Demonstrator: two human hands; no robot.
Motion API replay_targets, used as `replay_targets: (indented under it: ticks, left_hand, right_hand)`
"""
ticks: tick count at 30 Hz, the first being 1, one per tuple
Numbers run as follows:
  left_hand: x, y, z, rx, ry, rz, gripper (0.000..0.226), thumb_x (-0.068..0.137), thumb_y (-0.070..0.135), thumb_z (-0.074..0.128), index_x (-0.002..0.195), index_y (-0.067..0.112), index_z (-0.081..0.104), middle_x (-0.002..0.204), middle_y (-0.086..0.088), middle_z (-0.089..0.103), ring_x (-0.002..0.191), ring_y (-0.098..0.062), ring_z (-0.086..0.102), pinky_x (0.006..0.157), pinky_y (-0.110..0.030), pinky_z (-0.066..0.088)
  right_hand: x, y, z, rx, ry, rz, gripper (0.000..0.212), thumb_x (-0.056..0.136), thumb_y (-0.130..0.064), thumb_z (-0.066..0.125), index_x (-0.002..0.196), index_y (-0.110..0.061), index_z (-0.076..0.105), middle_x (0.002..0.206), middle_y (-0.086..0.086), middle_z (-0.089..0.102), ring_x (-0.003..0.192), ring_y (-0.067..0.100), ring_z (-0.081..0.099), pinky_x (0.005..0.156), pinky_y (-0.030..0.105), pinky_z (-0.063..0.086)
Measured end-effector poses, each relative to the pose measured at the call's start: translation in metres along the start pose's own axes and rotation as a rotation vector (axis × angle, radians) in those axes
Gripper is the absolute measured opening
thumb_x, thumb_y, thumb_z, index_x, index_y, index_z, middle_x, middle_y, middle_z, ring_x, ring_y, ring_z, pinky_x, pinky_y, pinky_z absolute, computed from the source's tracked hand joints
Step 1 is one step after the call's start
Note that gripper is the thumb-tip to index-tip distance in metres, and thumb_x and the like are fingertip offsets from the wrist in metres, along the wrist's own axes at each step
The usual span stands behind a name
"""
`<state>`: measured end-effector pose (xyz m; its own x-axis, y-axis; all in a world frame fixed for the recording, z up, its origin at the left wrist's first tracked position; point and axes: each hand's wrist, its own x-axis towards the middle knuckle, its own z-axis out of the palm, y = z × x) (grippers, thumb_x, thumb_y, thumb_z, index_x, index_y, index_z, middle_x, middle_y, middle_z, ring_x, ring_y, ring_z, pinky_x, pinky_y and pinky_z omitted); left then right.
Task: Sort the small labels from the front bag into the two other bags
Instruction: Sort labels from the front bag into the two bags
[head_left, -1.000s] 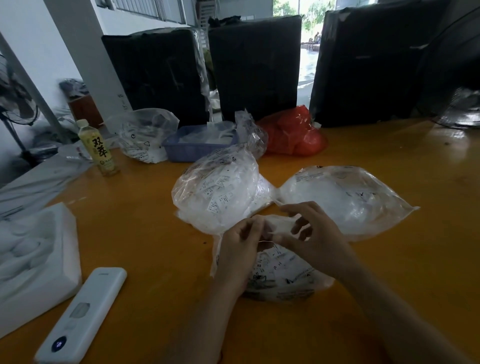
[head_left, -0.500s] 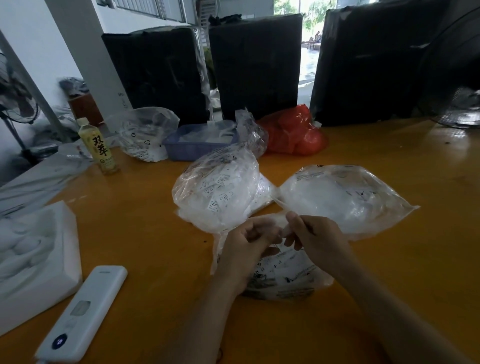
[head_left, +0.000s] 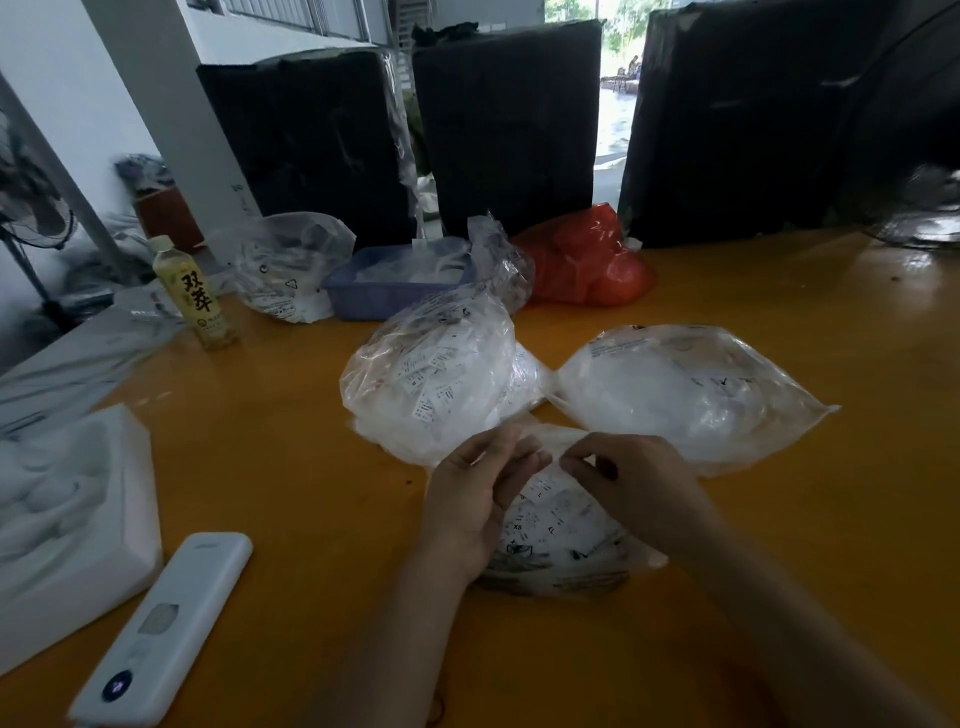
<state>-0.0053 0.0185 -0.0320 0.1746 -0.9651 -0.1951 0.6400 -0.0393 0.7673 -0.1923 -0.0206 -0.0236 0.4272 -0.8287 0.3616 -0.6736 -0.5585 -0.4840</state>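
Three clear plastic bags of small white labels lie on the orange table (head_left: 779, 519). The front bag (head_left: 566, 545) sits nearest me, printed labels showing through it. My left hand (head_left: 478, 493) and my right hand (head_left: 634, 483) both pinch its upper edge, fingertips a little apart, at the bag's mouth. Behind them to the left stands a fuller bag (head_left: 436, 384) with many labels visible. To the right lies a wider bag (head_left: 685, 395) with whitish contents. Whether a single label is between my fingers is hidden.
A white remote-like device (head_left: 161, 629) and a white foam tray (head_left: 67, 514) lie at the front left. A yellow drink bottle (head_left: 195, 293), another clear bag (head_left: 291, 275), a blue basket (head_left: 395, 286) and a red bag (head_left: 587, 260) stand further back before black wrapped boxes (head_left: 504, 130).
My two hands, which were close together at the front bag's mouth, have drawn slightly apart along its top edge. The other bags have not moved.
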Motion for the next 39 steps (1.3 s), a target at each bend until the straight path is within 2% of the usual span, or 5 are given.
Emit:
replay_targets:
  ticks: [8, 14, 18, 35, 39]
  left_hand:
    - [-0.001, 0.000, 0.000, -0.020, -0.014, -0.013, 0.020, 0.081, 0.008, 0.077, 0.097, -0.003, 0.081, 0.108, -0.028, 0.076, 0.094, -0.033, 0.079, 0.076, -0.026, 0.064]
    - [-0.002, -0.004, 0.001, -0.014, -0.052, -0.051, 0.020, 0.089, 0.005, 0.071, 0.105, -0.005, 0.079, 0.111, -0.029, 0.075, 0.098, -0.036, 0.078, 0.078, -0.028, 0.064]
    - [-0.003, -0.005, 0.002, 0.010, -0.067, -0.045, 0.024, 0.082, 0.009, 0.074, 0.102, -0.003, 0.081, 0.110, -0.029, 0.076, 0.098, -0.035, 0.078, 0.079, -0.028, 0.064]
    - [-0.005, -0.008, 0.003, 0.092, -0.127, -0.044, 0.025, 0.082, 0.013, 0.077, 0.103, 0.001, 0.082, 0.112, -0.024, 0.077, 0.103, -0.035, 0.077, 0.084, -0.028, 0.063]
    - [-0.005, -0.009, 0.003, 0.150, -0.116, -0.004, 0.028, 0.081, 0.018, 0.079, 0.105, 0.003, 0.082, 0.110, -0.023, 0.078, 0.104, -0.034, 0.077, 0.084, -0.028, 0.063]
  right_hand:
    - [0.000, -0.003, -0.009, 0.337, 0.301, 0.195, 0.010, 0.094, -0.038, 0.068, 0.091, -0.031, 0.075, 0.065, -0.018, 0.070, 0.053, -0.004, 0.062, 0.046, 0.010, 0.044]
    - [0.000, -0.004, -0.009, 0.736, 0.335, 0.332, 0.041, 0.089, -0.015, 0.077, 0.123, -0.032, 0.061, 0.080, -0.006, 0.074, 0.074, 0.004, 0.073, 0.067, 0.014, 0.055]
    - [-0.001, -0.005, -0.010, 0.827, 0.340, 0.293, 0.016, 0.093, -0.014, 0.072, 0.108, -0.016, 0.071, 0.089, -0.003, 0.077, 0.081, 0.013, 0.076, 0.074, 0.026, 0.062]
    - [-0.002, -0.003, 0.002, 0.484, 0.273, 0.195, 0.008, 0.094, -0.020, 0.070, 0.099, -0.027, 0.070, 0.080, -0.012, 0.072, 0.073, 0.008, 0.069, 0.064, 0.030, 0.058]
    - [-0.003, -0.003, 0.004, 0.391, 0.192, 0.144, 0.010, 0.099, -0.021, 0.064, 0.104, -0.021, 0.073, 0.075, -0.009, 0.068, 0.063, 0.004, 0.060, 0.051, 0.015, 0.041]
